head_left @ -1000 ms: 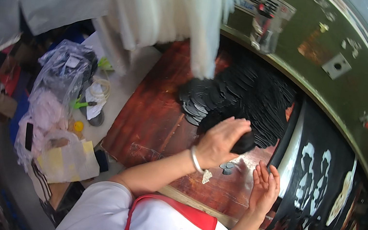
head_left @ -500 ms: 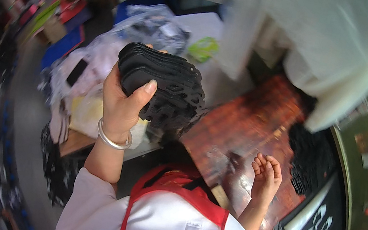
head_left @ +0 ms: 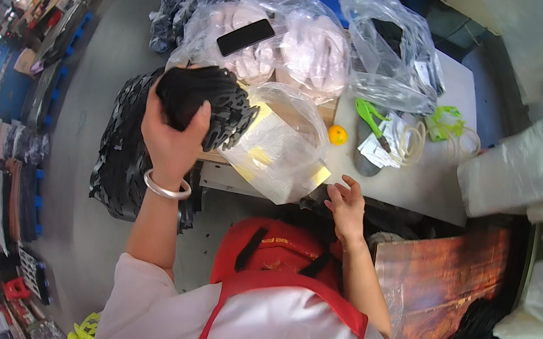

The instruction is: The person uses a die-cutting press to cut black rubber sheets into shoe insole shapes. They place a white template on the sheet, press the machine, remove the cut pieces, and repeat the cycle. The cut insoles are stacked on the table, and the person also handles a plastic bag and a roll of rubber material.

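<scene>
My left hand (head_left: 170, 144) is wrapped round a stack of thin black cut-out pieces (head_left: 187, 93), with rounded solid ends near the palm and lacy openwork ends pointing right. It holds them above the left part of a pale worktable (head_left: 439, 188). My right hand (head_left: 348, 210) is at the table's near edge, its fingers apart and slightly curled, with nothing in it. Between the two hands lies a clear plastic bag (head_left: 283, 146) with white and yellow sheet material under or inside it. A small round orange fruit (head_left: 337, 135) sits just beyond the right hand.
Clear bags of pale pink pieces (head_left: 314, 53) cover the table's back, a black phone (head_left: 245, 37) on top. Green-handled snips (head_left: 371, 116) and a clear tube coil (head_left: 408, 146) lie right. Black sheets (head_left: 121, 157) hang at left; a reddish wooden board (head_left: 434, 278) stands at right.
My view has swung from the reddish board to the pale table. My left hand still grips the black stack, now over this table; my right hand has moved from the board to the table's edge.
</scene>
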A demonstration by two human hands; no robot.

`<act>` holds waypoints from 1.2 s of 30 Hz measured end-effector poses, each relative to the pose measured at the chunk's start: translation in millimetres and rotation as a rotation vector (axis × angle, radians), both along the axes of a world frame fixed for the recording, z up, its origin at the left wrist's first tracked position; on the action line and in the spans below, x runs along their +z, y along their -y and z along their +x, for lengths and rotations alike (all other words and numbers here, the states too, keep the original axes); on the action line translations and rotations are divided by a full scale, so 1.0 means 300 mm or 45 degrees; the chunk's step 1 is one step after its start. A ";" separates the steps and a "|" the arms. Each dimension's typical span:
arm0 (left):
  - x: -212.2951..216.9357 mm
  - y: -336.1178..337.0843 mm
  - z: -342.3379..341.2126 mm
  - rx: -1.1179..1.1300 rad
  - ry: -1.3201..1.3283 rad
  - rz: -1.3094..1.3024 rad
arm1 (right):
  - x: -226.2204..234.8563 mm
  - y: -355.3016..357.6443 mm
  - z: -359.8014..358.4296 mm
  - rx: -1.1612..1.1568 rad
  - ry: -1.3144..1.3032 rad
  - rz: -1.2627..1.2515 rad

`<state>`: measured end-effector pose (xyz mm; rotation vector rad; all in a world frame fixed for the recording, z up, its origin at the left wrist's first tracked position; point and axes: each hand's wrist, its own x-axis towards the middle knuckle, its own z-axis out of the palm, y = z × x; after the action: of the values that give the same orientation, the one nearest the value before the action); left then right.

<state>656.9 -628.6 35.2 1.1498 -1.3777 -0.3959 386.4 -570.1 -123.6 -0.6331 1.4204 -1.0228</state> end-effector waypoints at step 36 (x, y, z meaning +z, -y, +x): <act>-0.473 0.193 -0.532 -0.608 0.224 -0.173 | 0.238 -0.644 -0.590 -1.385 -1.297 -0.383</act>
<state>497.4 -686.5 -106.9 0.7498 -1.8094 -0.5380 209.6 -376.8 -52.2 -0.6099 2.6737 -1.9244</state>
